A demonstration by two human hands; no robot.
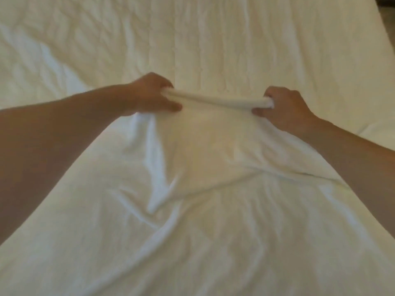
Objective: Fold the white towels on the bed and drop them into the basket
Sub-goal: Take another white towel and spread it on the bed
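Observation:
A large white towel (203, 189) is stretched between both hands and drapes down toward me, wrinkled and blurred by motion. My left hand (151, 95) grips one end of its top edge. My right hand (284, 107) grips the other end. The edge between them is bunched into a taut roll. Both arms reach forward over the bed (192, 39). No basket shows in the head view.
The bed's cream quilted cover fills the far half of the view. A dark strip of floor or furniture (386, 9) shows at the top right corner, past the bed's edge.

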